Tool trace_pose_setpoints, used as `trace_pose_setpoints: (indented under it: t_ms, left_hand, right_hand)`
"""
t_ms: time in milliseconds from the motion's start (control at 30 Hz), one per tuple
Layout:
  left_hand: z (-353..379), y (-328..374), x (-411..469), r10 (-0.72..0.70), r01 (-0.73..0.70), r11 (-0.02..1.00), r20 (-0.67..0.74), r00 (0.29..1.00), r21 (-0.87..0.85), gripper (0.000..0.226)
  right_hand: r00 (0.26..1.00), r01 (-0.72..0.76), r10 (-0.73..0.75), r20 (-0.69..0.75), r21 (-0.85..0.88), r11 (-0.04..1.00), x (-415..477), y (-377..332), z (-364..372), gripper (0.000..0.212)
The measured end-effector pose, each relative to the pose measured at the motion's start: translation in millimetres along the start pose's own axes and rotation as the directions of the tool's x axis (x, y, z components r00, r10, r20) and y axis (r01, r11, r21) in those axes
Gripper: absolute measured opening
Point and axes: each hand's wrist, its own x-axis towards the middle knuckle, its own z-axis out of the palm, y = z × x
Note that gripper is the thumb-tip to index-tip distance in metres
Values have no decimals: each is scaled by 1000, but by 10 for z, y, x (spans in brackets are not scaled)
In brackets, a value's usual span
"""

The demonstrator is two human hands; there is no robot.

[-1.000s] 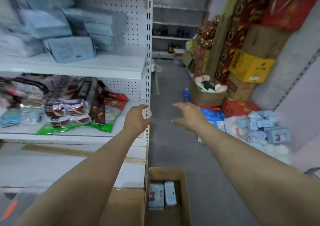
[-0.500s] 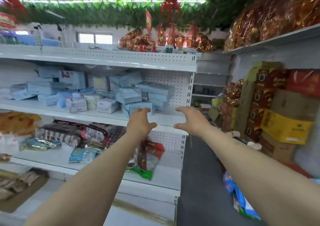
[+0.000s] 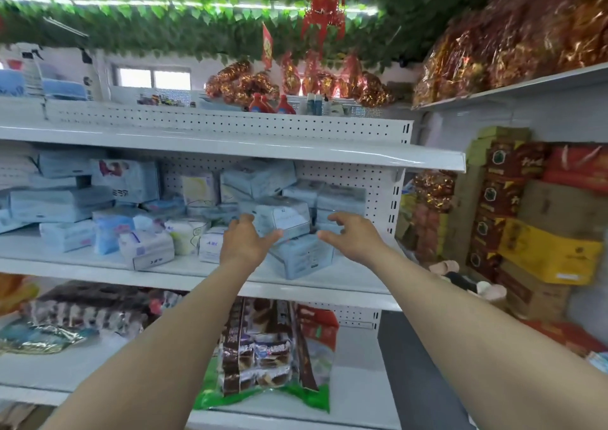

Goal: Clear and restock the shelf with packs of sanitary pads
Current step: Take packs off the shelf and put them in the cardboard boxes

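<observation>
blue and white packs of sanitary pads [image 3: 62, 201] lie crowded and loosely piled along the white middle shelf [image 3: 184, 273], in front of its pegboard back. near the shelf's right end two pale blue packs sit stacked, the top pack [image 3: 284, 217] tilted on the lower pack [image 3: 301, 258]. we hold both arms out toward this stack. our left hand [image 3: 245, 243] is at the top pack's left side, fingers spread and relaxed, thumb pointing at its front corner. our right hand [image 3: 350, 235] is at its right side, fingers likewise spread and slightly bent. neither hand grips anything, and we cannot tell whether any fingertip touches the pack. brown snack bags [image 3: 260, 347] stand on the shelf below, and cardboard boxes [image 3: 552, 252] are piled at the right.
</observation>
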Motion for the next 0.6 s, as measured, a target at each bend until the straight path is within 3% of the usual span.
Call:
trace_pose_setpoints:
  t_ms: [200,367,600]
  left_hand:
    - [126,-204,333,-85,85,976,9,996,-200,95]
    - [206,-120,417,-309,330,880,116,944,-342,115]
    - [186,32,464,-404,468,724,237,883,-507,119]
  right_hand:
    - [983,-170,176,-44,128,977,281,35,252,69]
    - [928,-358,370,31,341,869,401,181,433,80]
    - [916,-393,388,102,423,816,512,224,493,79]
